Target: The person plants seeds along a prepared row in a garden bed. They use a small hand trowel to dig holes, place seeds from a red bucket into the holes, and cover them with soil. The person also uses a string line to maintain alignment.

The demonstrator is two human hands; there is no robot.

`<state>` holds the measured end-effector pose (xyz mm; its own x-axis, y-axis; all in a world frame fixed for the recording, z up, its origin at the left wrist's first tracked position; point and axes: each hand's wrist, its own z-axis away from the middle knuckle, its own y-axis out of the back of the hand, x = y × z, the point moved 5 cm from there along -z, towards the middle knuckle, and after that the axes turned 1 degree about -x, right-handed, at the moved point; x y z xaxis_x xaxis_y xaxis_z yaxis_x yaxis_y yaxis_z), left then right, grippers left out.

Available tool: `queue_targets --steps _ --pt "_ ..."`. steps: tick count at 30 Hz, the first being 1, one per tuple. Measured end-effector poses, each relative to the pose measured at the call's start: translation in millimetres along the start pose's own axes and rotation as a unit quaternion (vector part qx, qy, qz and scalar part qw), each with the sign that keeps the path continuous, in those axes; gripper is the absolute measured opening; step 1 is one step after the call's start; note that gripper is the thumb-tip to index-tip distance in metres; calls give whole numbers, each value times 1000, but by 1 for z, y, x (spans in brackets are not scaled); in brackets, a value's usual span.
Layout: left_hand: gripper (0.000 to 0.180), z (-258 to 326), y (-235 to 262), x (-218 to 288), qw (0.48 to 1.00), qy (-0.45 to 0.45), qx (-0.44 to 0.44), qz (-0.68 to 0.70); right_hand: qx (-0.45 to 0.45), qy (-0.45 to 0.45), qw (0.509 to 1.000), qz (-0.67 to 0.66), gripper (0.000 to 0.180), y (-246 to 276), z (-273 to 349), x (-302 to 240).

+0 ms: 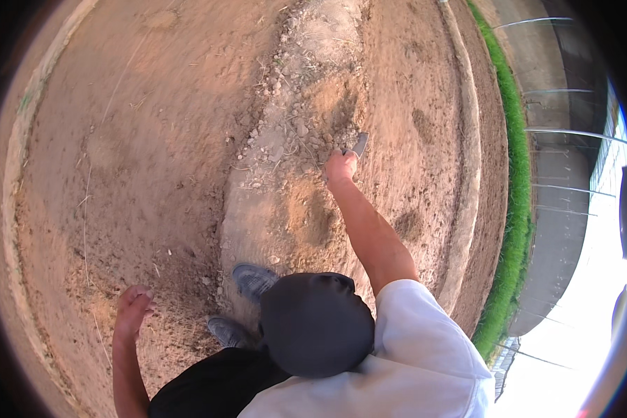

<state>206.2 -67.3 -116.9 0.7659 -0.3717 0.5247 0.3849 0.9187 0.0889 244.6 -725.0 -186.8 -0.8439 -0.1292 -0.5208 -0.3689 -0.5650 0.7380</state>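
My right hand (341, 167) reaches forward over a pale, crumbly strip of soil and is closed round the handle of a small trowel (361, 144). Its grey metal blade points away to the right, just at the edge of a loose dug patch (338, 111). A shallow hollow (317, 212) lies nearer to me in the same strip. Off to the left, my left hand (134, 310) hangs over the brown soil with its fingers curled in; whatever is in them, if anything, is hidden.
My grey shoes (252, 280) stand at the strip's near end. Small clods (275, 150) line its left side. A thin string (87, 209) runs along the soil at left. At right are a raised ridge (471, 160), green grass (515, 174) and several thin poles (571, 132).
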Motion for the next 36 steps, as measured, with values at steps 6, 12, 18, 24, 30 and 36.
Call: queue_targets --steps 6,12,18,24,30,36 --pt "18 -6 -3 3 999 13 13 27 148 69 983 78 35 51 -85 -52" --pt "13 -1 14 -28 998 43 35 40 123 115 950 262 40 92 -143 -101" --pt "19 -14 19 -49 997 82 5 16 68 138 946 284 37 71 -163 -55" --pt "22 -6 27 -39 991 67 55 106 55 213 949 227 36 66 -94 -44" --pt "26 -12 30 -43 994 104 35 27 104 90 934 329 42 86 -178 -129" --pt "29 -18 35 -47 991 91 49 83 32 207 910 358 39 47 -130 -104"
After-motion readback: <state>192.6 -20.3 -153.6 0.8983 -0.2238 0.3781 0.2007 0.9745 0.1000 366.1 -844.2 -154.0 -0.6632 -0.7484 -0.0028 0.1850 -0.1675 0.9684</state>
